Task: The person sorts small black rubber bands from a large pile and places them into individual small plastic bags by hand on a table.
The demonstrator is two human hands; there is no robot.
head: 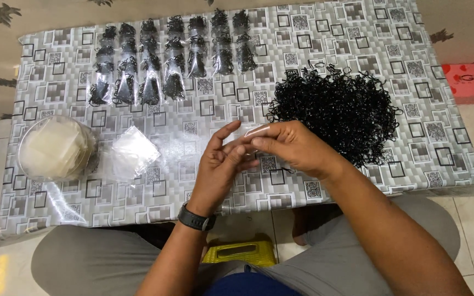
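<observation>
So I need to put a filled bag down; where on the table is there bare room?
Bare cloth lies between the rows of filled bags and the hands, and on the table at its far right corner. Crowded: the black band pile at right, the round container and loose clear bags at left.

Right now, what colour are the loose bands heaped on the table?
Black, seen in the head view: the pile of bands.

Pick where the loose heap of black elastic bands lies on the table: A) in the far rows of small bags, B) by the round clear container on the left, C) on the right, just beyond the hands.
C: the loose heap of black bands lies on the table at the right, just beyond the right hand.
</observation>
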